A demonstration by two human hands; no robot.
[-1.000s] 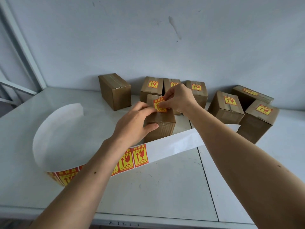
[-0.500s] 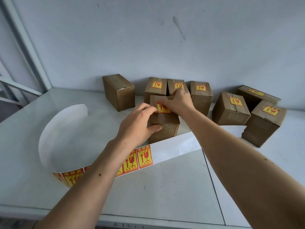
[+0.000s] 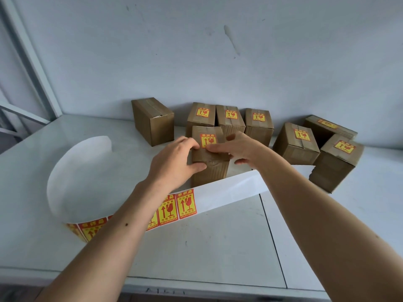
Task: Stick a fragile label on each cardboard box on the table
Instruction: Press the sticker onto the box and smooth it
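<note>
My left hand [image 3: 174,164] grips the near box [image 3: 210,162] w/ thumb on its front, steadying it on the bench [image 3: 207,247]. Right hand [image 3: 237,147], fingers flat, presses the label [image 3: 208,140] onto the top. Far-left box [image 3: 152,120] unlabelled.

Cardboard boxes [image 3: 295,141]: plain brown, with glossy tan tape strips across the tops.
Fragile labels [image 3: 208,140]: yellow ground, red border, red broken-glass and arrow pattern, red characters.
Label strip [image 3: 187,202]: white backing; yellow-and-red labels at its near left part, blank white to the right.
Table [image 3: 207,247]: pale grey-white, dark seam lines.
Wall [image 3: 218,51]: pale blue-grey, faintly scuffed.
</note>
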